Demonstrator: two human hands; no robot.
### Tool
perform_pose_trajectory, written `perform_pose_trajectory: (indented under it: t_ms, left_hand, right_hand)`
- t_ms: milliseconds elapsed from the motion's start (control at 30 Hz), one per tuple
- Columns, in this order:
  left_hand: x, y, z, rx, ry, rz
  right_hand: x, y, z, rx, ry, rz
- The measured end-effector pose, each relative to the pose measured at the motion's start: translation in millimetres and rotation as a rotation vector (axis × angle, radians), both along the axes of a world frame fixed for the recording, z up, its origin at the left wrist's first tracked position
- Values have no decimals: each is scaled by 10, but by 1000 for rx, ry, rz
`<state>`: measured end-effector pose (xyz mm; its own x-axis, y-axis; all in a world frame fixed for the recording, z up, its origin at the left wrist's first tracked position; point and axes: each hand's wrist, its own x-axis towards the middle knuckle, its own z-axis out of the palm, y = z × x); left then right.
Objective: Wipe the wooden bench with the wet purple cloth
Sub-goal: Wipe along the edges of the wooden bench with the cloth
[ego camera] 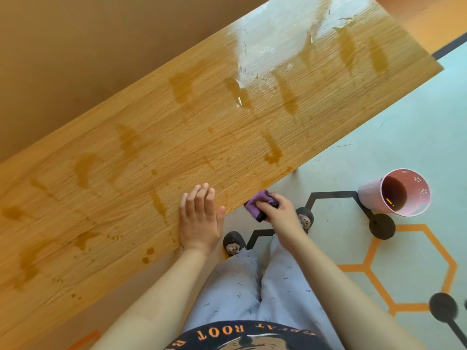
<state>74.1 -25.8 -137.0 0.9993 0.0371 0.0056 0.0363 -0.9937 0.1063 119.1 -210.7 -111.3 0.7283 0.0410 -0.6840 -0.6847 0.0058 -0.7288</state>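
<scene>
The wooden bench (197, 137) runs diagonally from lower left to upper right, its top streaked with wet patches and a shiny sheen at the far end. My left hand (199, 218) lies flat on the bench near its front edge, fingers together. My right hand (278, 213) is closed around the bunched purple cloth (255, 204), holding it against the bench's front edge just right of my left hand.
A pink cup (394, 192) with flower marks stands on the pale floor to the right. Orange and black hexagon lines (409, 269) mark the floor. My slippered feet (235, 243) stand close to the bench. A brown wall (75, 46) backs the bench.
</scene>
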Motion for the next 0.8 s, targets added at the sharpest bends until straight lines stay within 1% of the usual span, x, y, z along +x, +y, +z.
perform_pose_trajectory:
  t_ms: [67,200,300,400,533,600,700,800]
  left_hand:
    - [11,4,-2,10,-8,1]
    - [-25,-17,-10,30,-19,3]
    - [-15,-17,9,48,-23,2]
    - [10,-4,25,51,-18,4]
    - [3,-27,44,36,-9,14]
    - [6,-33,73,28,-4,12]
    - [57,-72,165,3,19,32]
    - [243,-185,342,-55,30,201]
  right_hand:
    - [250,-255,-6,-35,8,-66]
    - [776,-878,32,-129,-18,-288]
    - [948,-1059,52,-162,-47,-378]
    - [842,-920,46,-123,-1,-323]
    - [523,-657,66,-69,51,-91]
    - [494,-629,82,-43,50,-23]
    - [646,-790,67,-72,53,1]
    - [895,-1096,33,-90,50,-58]
